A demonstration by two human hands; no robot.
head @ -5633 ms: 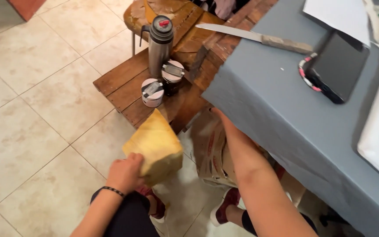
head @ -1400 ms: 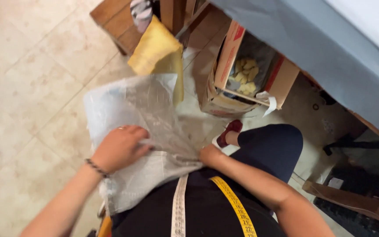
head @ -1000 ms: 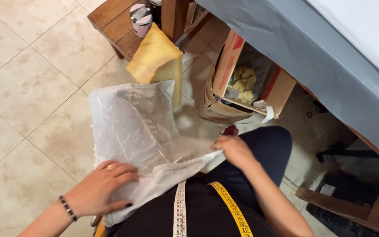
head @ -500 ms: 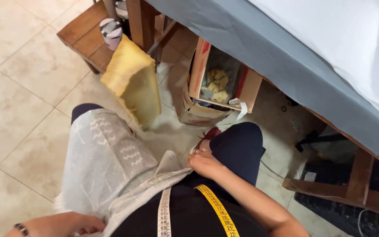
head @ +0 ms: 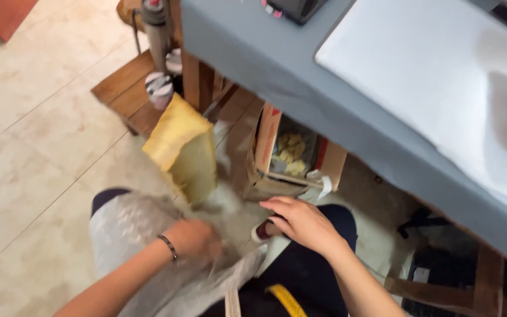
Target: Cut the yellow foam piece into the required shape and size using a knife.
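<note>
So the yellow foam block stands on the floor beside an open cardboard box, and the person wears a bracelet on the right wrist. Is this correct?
Not quite. The head view shows the bracelet on the wrist of the left hand, not the right hand. The rest holds: the yellow foam block stands on the floor beside the open cardboard box.

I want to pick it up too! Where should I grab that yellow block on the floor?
Grip the yellow block by its two wide flat faces near the top edge, coming from above: it stands tilted on end, so the top is free.
</note>
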